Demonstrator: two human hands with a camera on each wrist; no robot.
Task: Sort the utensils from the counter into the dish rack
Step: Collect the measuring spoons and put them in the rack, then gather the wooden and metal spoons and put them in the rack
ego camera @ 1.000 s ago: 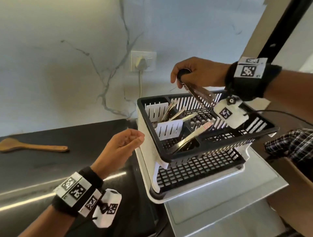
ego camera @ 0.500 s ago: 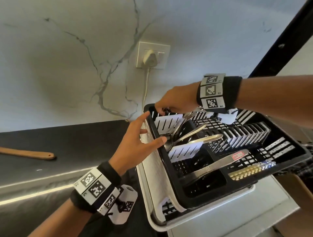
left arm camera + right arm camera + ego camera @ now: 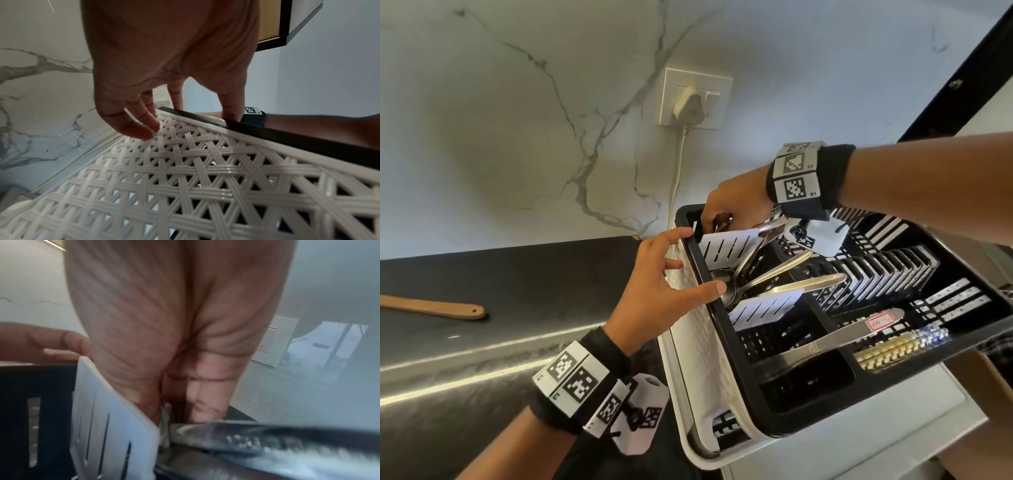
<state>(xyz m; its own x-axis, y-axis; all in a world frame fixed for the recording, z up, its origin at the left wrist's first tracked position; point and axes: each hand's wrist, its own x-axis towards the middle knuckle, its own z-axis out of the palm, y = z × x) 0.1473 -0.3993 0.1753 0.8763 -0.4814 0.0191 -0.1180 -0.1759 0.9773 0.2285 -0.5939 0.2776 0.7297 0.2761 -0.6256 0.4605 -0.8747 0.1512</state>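
Observation:
The dish rack (image 3: 893, 383) has a black top tray and a white woven side (image 3: 205, 178). My right hand (image 3: 722, 219) reaches into its far left compartment, fingers curled round the metal tongs (image 3: 774, 228), whose end is down in that compartment and hidden by the hand. My left hand (image 3: 697, 262) is spread on the rack's left rim, thumb over the black edge (image 3: 287, 134), fingers (image 3: 148, 129) on the woven side. Spoons (image 3: 784, 277) lie in the middle compartment. A flat steel utensil with a red label (image 3: 859, 334) lies in the near one.
A wooden spatula (image 3: 431, 306) lies on the black counter (image 3: 534, 281) to the left. White slotted dividers (image 3: 726, 246) separate the compartments. A wall socket with a plug and cord (image 3: 693, 99) is behind the rack. The rack stands on a white drain tray (image 3: 859, 445).
My right hand has brought the tongs down from above the rack into the far left compartment. My left hand has moved from mid-air onto the rack's left rim.

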